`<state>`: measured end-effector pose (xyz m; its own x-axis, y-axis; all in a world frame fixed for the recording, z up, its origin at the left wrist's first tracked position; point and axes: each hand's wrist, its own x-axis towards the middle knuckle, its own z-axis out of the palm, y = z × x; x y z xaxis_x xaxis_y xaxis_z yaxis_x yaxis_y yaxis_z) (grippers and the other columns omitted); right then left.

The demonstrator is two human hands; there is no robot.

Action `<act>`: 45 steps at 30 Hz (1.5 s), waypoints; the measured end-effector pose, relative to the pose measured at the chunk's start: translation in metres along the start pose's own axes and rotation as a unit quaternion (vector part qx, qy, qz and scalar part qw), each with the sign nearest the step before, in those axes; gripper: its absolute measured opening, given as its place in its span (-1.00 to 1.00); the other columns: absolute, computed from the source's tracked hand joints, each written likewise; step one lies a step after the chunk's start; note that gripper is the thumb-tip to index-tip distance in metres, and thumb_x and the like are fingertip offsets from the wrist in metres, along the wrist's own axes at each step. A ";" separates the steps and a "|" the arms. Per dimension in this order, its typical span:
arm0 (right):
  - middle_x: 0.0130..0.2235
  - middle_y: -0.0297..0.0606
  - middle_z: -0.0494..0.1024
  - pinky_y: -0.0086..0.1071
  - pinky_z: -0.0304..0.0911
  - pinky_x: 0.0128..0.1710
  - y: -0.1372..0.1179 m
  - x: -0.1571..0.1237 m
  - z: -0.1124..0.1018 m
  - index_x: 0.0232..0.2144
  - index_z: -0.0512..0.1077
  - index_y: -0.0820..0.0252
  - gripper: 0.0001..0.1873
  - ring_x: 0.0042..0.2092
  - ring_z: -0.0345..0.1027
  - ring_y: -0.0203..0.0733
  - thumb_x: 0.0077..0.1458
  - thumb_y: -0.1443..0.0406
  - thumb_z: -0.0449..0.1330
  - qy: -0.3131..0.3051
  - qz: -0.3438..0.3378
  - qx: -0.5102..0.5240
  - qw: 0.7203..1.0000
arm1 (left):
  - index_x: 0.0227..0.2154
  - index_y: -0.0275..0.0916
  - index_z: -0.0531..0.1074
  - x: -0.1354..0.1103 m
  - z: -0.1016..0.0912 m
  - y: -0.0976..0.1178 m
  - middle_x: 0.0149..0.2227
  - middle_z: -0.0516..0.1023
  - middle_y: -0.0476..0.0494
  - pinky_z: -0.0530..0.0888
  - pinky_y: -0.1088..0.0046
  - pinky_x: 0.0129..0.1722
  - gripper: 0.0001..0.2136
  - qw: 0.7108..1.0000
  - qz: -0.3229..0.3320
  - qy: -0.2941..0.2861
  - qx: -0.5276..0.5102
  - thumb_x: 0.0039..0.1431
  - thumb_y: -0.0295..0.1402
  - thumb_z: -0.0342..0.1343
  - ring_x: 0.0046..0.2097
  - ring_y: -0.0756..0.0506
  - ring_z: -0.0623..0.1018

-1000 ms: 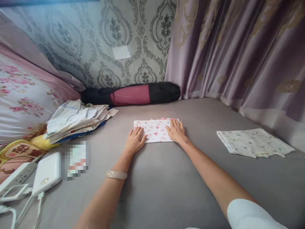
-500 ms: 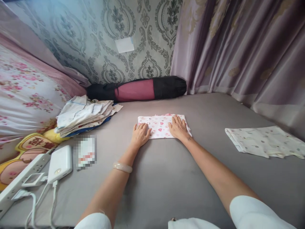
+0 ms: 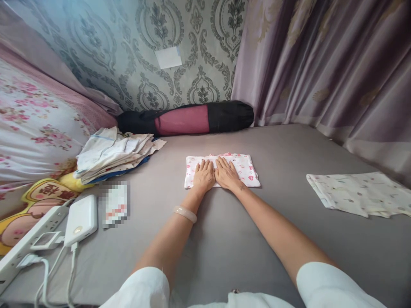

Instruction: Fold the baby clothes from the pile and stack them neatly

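Observation:
A folded white cloth with pink and red prints (image 3: 245, 167) lies flat on the grey bed sheet (image 3: 231, 239) in front of me. Both palms rest on its middle, side by side. My left hand (image 3: 204, 175) is flat with fingers stretched away from me, and a pale bangle (image 3: 185, 214) circles that wrist. My right hand (image 3: 226, 172) lies just beside it, fingers extended over the cloth. Neither hand grips anything. Off to the right lies another folded cloth, cream with small dots (image 3: 359, 192).
A stack of folded cloths (image 3: 112, 152) stands at the left by a floral pillow (image 3: 41, 115). Nearer are a white power bank (image 3: 81, 220), a power strip (image 3: 30, 239) with cables, and a blurred-out item (image 3: 115, 204). A black and pink roll bag (image 3: 183, 119) lies along the wall.
My hands have come together from the two ends of the printed cloth to its middle. They stay flat on it.

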<state>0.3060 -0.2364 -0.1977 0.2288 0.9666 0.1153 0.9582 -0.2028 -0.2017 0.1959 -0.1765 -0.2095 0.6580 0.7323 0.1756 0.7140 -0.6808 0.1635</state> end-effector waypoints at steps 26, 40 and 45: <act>0.39 -0.10 -0.02 -0.08 -0.31 0.34 0.015 0.001 0.000 0.32 0.08 0.34 -0.41 0.39 -0.22 -0.09 0.31 0.24 -0.18 0.016 0.031 0.001 0.999 | 0.27 -0.32 0.18 0.013 0.001 -0.005 0.33 0.16 -0.30 0.09 0.08 0.31 -0.48 0.999 0.010 0.001 0.032 0.37 -0.17 -0.28 0.35 -0.25 0.14; 0.38 -0.07 -0.02 -0.03 -0.36 0.33 0.024 -0.005 0.001 0.32 0.10 0.37 -0.39 0.38 -0.19 0.00 0.32 0.19 -0.16 0.043 0.078 -0.007 0.996 | 0.25 -0.36 0.20 0.005 0.000 -0.009 0.33 0.15 -0.38 0.06 -0.02 0.29 -0.45 0.997 -0.062 0.024 0.038 0.35 -0.11 -0.24 0.34 -0.34 0.14; 0.37 -0.04 0.02 -0.09 -0.35 0.34 0.036 -0.010 -0.006 0.32 0.07 0.41 -0.39 0.38 -0.19 -0.03 0.33 0.20 -0.21 0.042 0.080 -0.019 0.996 | 0.24 -0.40 0.21 0.003 -0.008 -0.014 0.32 0.16 -0.41 0.08 0.03 0.29 -0.43 0.996 -0.074 0.020 0.036 0.35 -0.09 -0.25 0.35 -0.32 0.13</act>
<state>0.3393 -0.2538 -0.2004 0.3902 0.9057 0.1655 0.9141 -0.3595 -0.1878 0.1858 -0.1648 -0.2039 0.5355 0.8218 0.1944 0.8184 -0.5618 0.1206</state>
